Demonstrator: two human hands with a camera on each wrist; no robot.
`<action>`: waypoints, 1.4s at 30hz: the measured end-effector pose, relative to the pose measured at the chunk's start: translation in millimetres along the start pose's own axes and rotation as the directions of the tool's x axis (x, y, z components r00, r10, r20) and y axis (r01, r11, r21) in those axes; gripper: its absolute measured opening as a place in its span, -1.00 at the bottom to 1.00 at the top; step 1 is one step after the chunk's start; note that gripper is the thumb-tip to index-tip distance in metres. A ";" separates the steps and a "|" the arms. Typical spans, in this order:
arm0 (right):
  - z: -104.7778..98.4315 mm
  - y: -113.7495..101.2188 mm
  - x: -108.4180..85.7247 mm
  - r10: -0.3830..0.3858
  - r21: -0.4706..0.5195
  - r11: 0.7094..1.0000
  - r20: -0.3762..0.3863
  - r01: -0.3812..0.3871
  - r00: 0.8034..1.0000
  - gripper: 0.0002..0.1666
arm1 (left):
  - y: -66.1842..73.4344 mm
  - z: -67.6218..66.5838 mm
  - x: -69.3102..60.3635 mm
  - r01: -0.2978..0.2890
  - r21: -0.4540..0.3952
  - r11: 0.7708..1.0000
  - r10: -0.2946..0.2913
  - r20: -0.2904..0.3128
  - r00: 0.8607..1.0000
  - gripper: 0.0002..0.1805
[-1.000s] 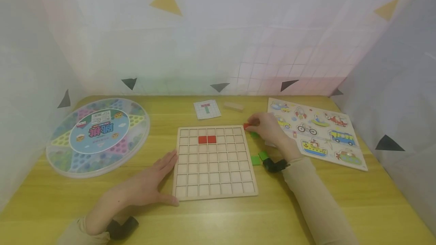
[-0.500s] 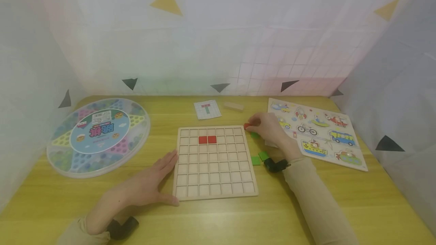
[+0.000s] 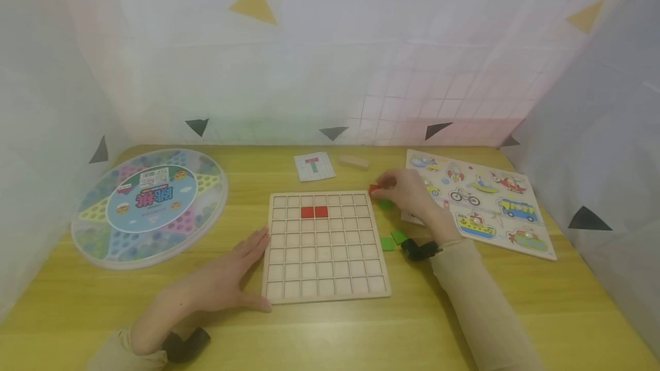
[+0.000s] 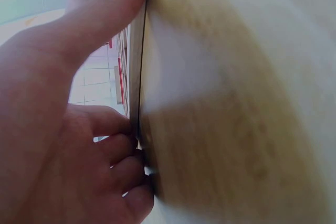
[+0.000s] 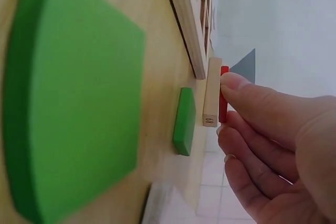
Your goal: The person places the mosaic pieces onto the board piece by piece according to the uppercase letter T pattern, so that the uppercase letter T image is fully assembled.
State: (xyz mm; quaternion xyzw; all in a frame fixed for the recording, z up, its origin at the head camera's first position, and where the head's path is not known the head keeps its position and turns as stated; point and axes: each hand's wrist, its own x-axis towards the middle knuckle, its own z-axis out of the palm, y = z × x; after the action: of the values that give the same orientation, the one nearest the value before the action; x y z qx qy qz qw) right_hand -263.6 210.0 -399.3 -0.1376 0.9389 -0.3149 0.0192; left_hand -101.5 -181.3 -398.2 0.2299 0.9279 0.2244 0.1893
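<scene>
In the head view a wooden grid board (image 3: 333, 271) lies in the middle of the table. Two red square tiles (image 3: 307, 212) sit side by side in its second row from the back. My left hand (image 3: 222, 279) rests along the board's left edge, thumb and fingers spread and touching it. Just past the board's far right corner, my right hand (image 3: 407, 194) pinches a red tile (image 5: 224, 100) between thumb and fingers. One green tile (image 3: 385, 204) lies under that hand. Two more green tiles, one flat (image 3: 388, 243) and one beside it (image 3: 399, 237), lie near the right wrist.
A card with a red and green T pattern (image 3: 314, 166) and a small wooden block (image 3: 353, 162) lie behind the board. On the left is a round Chinese checkers box (image 3: 121, 239). A vehicle picture puzzle (image 3: 487, 205) lies at the right.
</scene>
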 end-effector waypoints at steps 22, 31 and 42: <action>0.1 -39.8 -12.0 -0.066 0.119 0.991 0.001 0.065 0.998 -0.66 | -1.5 1.0 0.1 0.004 -0.011 1.000 -0.004 0.002 1.000 0.36; 7.6 -48.3 -11.8 -0.102 0.146 0.984 0.022 0.098 0.995 -0.67 | -2.7 2.3 0.2 -0.009 -0.009 1.000 0.009 -0.006 1.000 0.36; 19.6 -58.2 -13.1 -0.189 0.111 0.977 0.067 0.180 0.980 -0.66 | -2.1 1.2 0.0 -0.011 -0.018 1.000 0.011 -0.006 1.000 0.36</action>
State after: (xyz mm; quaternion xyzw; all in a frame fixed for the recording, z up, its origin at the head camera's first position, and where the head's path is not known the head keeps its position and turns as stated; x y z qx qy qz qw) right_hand -234.3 157.7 -381.0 -0.2350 0.9029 -0.3584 0.0331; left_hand -101.7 -182.6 -400.3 0.2325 0.9251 0.2345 0.1876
